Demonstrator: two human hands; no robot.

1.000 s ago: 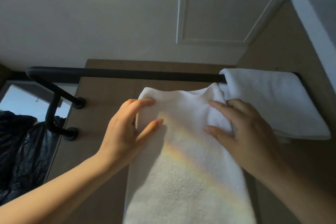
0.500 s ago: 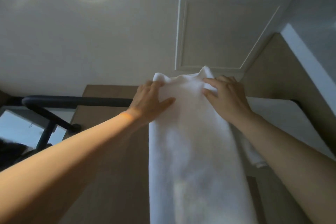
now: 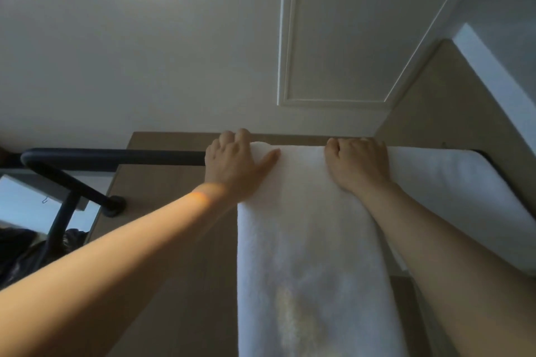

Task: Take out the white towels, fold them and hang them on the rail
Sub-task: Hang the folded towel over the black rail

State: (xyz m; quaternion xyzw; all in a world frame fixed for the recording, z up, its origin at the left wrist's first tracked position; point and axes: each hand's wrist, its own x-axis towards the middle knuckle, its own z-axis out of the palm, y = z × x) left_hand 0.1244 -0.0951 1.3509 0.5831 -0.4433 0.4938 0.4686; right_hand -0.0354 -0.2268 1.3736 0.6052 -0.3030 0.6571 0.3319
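Observation:
A folded white towel [image 3: 307, 240] hangs down the middle of the view, its top edge lying over the black rail [image 3: 116, 155]. My left hand [image 3: 235, 165] grips the towel's top left corner at the rail, thumb spread on the cloth. My right hand [image 3: 358, 165] holds the top right corner, fingers curled over the rail. A second white towel [image 3: 452, 191] hangs over the same rail just to the right, touching the first one's edge.
The rail stands off a brown wooden wall panel [image 3: 174, 211] on black brackets [image 3: 114, 206]. A mirror [image 3: 23, 203] and something dark [image 3: 20, 252] lie at the lower left. The white ceiling with an inset panel [image 3: 348, 46] fills the top.
Both hands lifted the towel's top edge above the rail and then lowered it over the rail; the towel now hangs from it beside the other towel.

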